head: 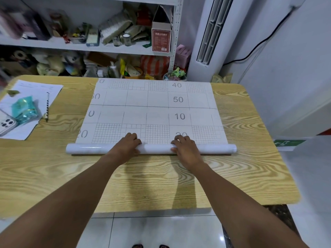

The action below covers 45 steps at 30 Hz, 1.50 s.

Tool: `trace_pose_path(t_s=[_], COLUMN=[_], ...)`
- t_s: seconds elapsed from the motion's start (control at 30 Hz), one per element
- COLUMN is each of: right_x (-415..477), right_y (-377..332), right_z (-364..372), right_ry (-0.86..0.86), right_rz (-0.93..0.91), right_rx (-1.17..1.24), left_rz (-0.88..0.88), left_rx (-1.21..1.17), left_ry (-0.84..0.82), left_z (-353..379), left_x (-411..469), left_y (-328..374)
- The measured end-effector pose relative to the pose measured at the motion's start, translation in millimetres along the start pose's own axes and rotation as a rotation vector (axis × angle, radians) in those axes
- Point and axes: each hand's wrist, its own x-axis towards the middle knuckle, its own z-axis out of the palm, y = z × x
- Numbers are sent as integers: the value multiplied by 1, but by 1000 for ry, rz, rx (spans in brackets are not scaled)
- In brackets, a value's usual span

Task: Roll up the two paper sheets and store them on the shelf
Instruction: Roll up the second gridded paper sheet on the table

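White gridded paper sheet [152,104] lies centred on wood-grain counter [53,167], near end rolled up; left hand [128,144] and right hand [184,146] grip the rolled part, fingers curled over it; white metal shelf [114,48] stands at far side.

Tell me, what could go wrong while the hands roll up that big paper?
1. The left hand and right hand both hold the roll near its middle, so its free ends could wind unevenly and go crooked.
2. The gridded paper sheet lies unheld on the table, so it might slide or crease.
3. The shelf looks crowded, so fitting the roll may be hard.
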Motion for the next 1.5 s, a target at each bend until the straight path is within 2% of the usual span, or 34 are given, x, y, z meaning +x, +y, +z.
trace_pose_path(t_s=[0.13, 0.43, 0.67, 0.87, 1.03, 1.33, 1.5], right_x=[-2, 1, 3, 4, 6, 8, 8], right_y=[1, -1, -2, -4, -4, -4, -3], right_z=[-2, -1, 1, 1, 1, -1, -5], right_ry=[-18, -14, -17, -5, -8, -44, -35], right_rz=[-23, 21, -3, -35, -31, 46, 52], right_rx=[-70, 32, 8, -80, -67, -6, -1], left_rz=[15, 16, 35, -40, -61, -4, 103], left_rx=[30, 2, 120, 222, 94, 151, 281], left_ry=[-4, 6, 108, -18, -16, 1, 25], left_z=[4, 9, 13, 6, 1, 4, 1], left_x=[0, 0, -5, 2, 6, 8, 4], left_y=[-2, -3, -4, 1, -1, -5, -6])
